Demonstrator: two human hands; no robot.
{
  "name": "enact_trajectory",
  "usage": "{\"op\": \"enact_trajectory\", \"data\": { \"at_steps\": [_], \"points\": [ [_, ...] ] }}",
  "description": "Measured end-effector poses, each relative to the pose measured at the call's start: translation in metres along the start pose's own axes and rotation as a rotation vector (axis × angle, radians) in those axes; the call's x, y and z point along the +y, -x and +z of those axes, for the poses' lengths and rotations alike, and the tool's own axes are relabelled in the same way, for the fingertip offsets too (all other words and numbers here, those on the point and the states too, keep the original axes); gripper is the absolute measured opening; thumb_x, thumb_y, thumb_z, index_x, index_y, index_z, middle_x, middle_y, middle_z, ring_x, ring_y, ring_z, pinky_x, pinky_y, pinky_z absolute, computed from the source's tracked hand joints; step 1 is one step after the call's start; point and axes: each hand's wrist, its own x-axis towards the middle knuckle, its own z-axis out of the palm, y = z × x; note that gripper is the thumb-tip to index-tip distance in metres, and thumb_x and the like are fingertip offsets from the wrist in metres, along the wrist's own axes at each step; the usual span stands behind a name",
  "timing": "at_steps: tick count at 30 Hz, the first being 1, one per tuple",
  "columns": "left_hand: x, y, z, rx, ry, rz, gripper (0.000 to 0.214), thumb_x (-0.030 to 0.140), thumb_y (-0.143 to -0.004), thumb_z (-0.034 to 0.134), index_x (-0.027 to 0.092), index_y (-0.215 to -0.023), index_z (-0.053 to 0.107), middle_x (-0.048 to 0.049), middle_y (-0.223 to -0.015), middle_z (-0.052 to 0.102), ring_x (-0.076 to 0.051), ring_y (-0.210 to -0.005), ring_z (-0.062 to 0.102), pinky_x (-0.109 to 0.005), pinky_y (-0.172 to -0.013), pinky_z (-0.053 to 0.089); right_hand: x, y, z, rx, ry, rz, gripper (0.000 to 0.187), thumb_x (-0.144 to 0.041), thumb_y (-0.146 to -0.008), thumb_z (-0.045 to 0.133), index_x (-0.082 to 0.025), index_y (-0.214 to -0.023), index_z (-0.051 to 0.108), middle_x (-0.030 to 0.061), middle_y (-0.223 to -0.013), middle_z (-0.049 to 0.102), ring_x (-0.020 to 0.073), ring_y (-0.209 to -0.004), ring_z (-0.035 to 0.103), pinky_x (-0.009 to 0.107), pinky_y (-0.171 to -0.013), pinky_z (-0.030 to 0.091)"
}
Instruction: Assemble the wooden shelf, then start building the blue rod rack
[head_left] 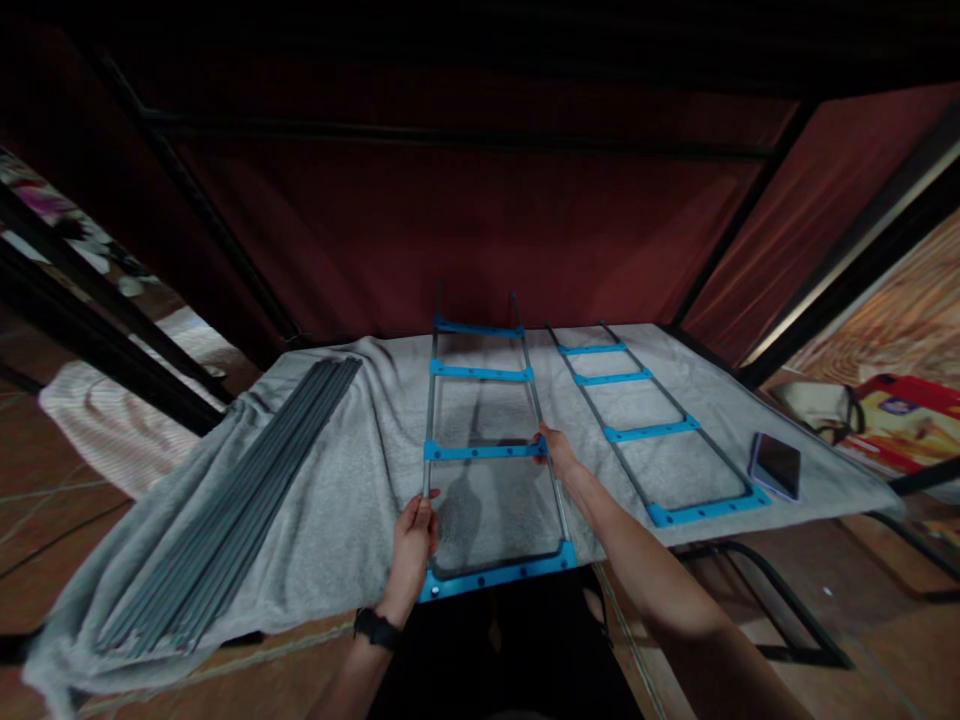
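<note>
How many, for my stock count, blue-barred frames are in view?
2: one frame held by left hand and right hand; another frame to its right, beside the phone.

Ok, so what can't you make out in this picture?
All in the head view:
- Right hand: partly hidden by the frame it grips.
- Rods: they lie too tightly together to count.
- Phone: its screen is too dark to show any content.
- Red-and-yellow package: its print is too blurred to read, and the picture's right edge cuts it off.
</note>
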Motion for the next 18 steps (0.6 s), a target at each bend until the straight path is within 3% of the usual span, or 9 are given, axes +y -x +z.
{"op": "enact_trajectory", "data": {
  "at_steps": [9,18],
  "points": [
    [0.007,-0.019,-0.004,0.008,0.054,-0.081,0.050,0.052,-0.074,0.063,0.013,-0.104,0.058,0.0101,-0.051,0.038,-0.004,-0.036,0.025,-0.017,-0.037,0.018,-0.002,-0.014,0.015,-0.028,0.047,-0.022,0.023,-0.031,-0.091,0.049,-0.017,-0.075,0.054,0.0018,-0.068,0.057,0.0107,-0.052,0.051,0.022,-0.046,0.046],
    [-0.009,-0.040,-0.002,0.062,-0.022,-0.115,0.038,0.047,-0.080,0.056,0.013,-0.098,0.057,0.0096,-0.049,0.039,-0.005,-0.034,0.026,-0.019,-0.037,0.019,0.001,-0.035,0.026,0.042,0.162,-0.007,0.017,-0.027,-0.084,0.055,-0.018,-0.070,0.053,-0.0019,-0.058,0.048,0.0101,-0.049,0.046,0.019,-0.042,0.043]
  ]
}}
